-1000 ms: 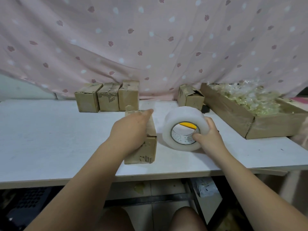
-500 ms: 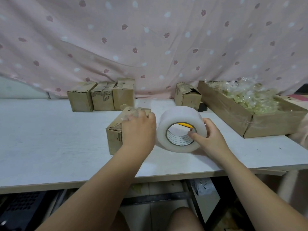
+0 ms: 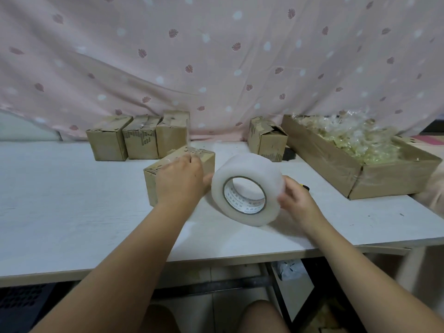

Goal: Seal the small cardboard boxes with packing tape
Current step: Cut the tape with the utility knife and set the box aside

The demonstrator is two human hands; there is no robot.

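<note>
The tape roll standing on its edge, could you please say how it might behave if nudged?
The tape roll stands on its round rim on the table, held by the right hand, so it would probably roll if freed. It looks thickly wound, so likely heavy and stiff.

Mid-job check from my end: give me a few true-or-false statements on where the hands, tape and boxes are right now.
1. The left hand holds the nearest small brown cardboard box. True.
2. The wide roll of clear packing tape lies flat, hole upward. False: it is on edge, hole facing the person.
3. The right hand is off the roll. False: it grips the roll's right side.
4. Three small cardboard boxes stand in a row at the back left of the white table. True.
5. The long cardboard tray is empty. False: it holds clear-wrapped items.
</note>
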